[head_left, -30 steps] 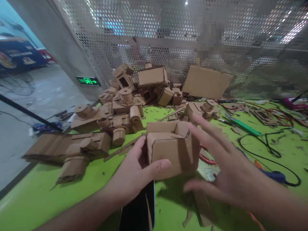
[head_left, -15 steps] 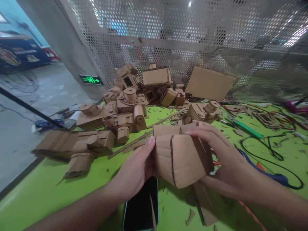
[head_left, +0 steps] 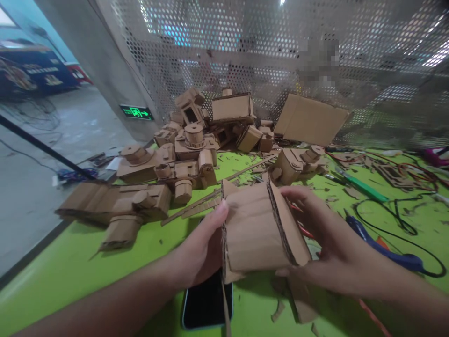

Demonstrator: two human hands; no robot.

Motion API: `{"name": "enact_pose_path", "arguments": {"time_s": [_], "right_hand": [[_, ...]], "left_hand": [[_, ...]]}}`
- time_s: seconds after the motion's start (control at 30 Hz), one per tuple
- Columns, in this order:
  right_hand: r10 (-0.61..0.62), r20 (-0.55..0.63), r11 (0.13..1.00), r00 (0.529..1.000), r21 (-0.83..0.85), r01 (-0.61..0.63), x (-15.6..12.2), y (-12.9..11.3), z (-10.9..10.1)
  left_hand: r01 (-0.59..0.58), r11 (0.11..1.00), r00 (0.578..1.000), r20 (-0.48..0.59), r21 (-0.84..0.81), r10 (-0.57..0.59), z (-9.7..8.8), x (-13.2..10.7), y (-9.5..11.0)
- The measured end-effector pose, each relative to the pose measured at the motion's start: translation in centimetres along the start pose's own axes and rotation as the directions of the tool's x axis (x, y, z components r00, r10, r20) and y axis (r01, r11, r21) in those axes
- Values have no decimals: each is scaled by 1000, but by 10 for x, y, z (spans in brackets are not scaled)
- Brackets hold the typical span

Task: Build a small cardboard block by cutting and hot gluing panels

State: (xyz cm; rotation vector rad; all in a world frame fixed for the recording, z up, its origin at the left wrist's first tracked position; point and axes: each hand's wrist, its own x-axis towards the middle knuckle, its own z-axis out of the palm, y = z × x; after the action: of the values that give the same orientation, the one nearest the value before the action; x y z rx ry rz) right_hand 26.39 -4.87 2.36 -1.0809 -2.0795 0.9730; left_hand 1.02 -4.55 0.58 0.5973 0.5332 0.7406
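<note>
Between my two hands is a cardboard box (head_left: pixel 254 229), raised over the green table and tilted, with dark corrugated edges showing. My left hand (head_left: pixel 201 252) grips its left side, thumb on the near face and the other fingers hidden behind. Around the right side curls my right hand (head_left: pixel 322 238), its fingers at the upper edge and its thumb low by the bottom corner. A black-screened phone (head_left: pixel 205 304) lies below the box, a thin cardboard strip (head_left: pixel 225 309) crossing it. Another cardboard piece (head_left: pixel 301 299) rests under my right hand.
Cardboard camera models (head_left: pixel 191 140) pile up at the back and left. To the right lie a green-handled tool (head_left: pixel 365 185), blue-handled pliers (head_left: pixel 386 250) and black cable (head_left: pixel 396 215). Scraps dot the green table (head_left: pixel 87 271). A perforated metal panel (head_left: pixel 266 51) stands behind.
The box has been turned in my hands, so a wide creased face now points toward me and the former front panel sits to the right. Both hands keep hold.
</note>
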Motion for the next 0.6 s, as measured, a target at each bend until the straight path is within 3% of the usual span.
{"name": "enact_pose_path", "arguments": {"time_s": [0.37, 0.6], "right_hand": [[-37, -61, 992, 997, 120, 44, -2, -4, 2], [-108, -237, 987, 966, 86, 132, -1, -5, 2]], "left_hand": [[-154, 986, 977, 142, -63, 161, 1, 4, 1], [-258, 960, 965, 21, -107, 261, -4, 3, 8]]}}
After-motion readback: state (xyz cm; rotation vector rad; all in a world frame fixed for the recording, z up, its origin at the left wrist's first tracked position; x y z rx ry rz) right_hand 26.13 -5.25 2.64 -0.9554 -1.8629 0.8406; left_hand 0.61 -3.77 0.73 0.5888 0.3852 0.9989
